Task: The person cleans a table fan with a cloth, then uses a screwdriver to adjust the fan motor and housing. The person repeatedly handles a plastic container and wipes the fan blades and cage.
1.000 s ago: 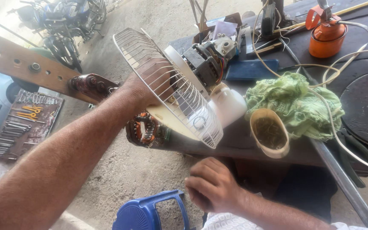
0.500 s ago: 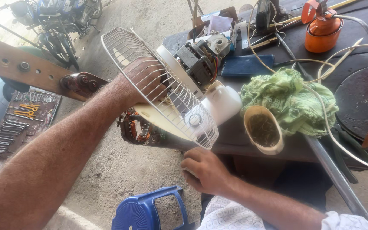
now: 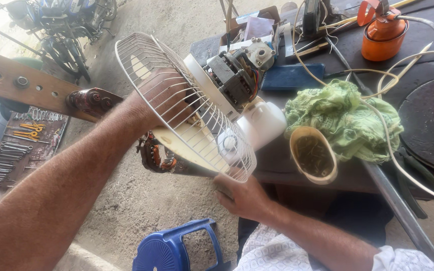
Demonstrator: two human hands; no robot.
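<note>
- Fan grille point(image 3: 187, 108), the white wire cage, sits at the middle of the head view, up in the air at the near edge of the dark workbench point(image 3: 428, 120), with the bare fan motor point(image 3: 234, 75) just behind it and the white fan housing point(image 3: 262, 123) touching its lower right side.
- Compared with a second ago, you have brought your right hand point(image 3: 244, 195) up from below: it was hanging free under the bench edge, and now it meets the grille's lower rim. The grille also rides a little higher and nearer the motor.
- I judge that this means you now steady the cage at two places, so it can be turned or lined up against the motor rather than merely held up.
- Your left hand point(image 3: 164, 98) lies inside the cage, seen through the wires; the fingers look spread against the wires, but I cannot tell whether they are clamped on them.
- Your right hand is curled closed on the grille's bottom edge, thumb side up.
- The grille's open, dished face points up and to the left, toward you; its back points down-right to the motor. Its long axis, as seen, runs from the upper left rim to the lower right rim.
- Beside it on the bench lie a crumpled green cloth point(image 3: 345, 120), a cream cup-shaped piece point(image 3: 313, 155) and an orange tool point(image 3: 384, 32); a blue plastic stool point(image 3: 179, 248) stands on the floor below.
</note>
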